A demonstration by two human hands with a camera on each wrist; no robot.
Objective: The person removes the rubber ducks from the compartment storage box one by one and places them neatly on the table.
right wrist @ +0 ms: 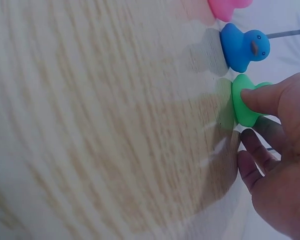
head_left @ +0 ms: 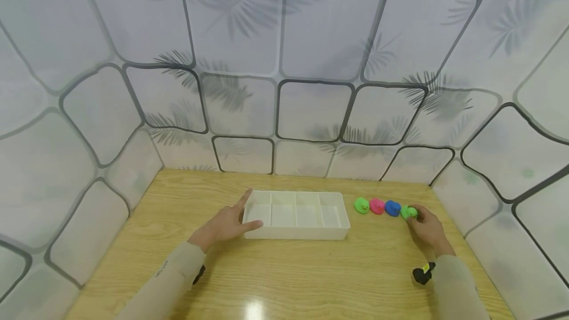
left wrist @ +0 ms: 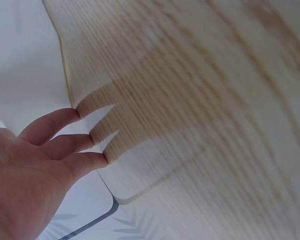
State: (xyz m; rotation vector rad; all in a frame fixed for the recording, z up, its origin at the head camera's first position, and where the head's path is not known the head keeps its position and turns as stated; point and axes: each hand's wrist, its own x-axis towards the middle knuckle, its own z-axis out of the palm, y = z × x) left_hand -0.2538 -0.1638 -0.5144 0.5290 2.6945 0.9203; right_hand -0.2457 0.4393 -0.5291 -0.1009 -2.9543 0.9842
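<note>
On the table, my right hand (head_left: pixel 427 226) pinches the green rubber duck (right wrist: pixel 243 111) at the right end of a row of ducks. The thumb lies across its near side in the right wrist view, hiding part of it. Beside it sits a blue rubber duck (head_left: pixel 392 208), then a pink one (head_left: pixel 377 206) and another green duck (head_left: pixel 362 205). My left hand (head_left: pixel 228 222) lies at the left end of a white divided tray (head_left: pixel 293 233), index finger and thumb spread along it. Three fingertips (left wrist: pixel 92 159) of that hand meet the tabletop in the left wrist view.
The tray's compartments hold nothing in the head view. The wood-grain table (head_left: pixel 289 275) is bounded at the back and both sides by patterned walls (head_left: pixel 311 112). A black device (head_left: pixel 423 273) is at the right wrist.
</note>
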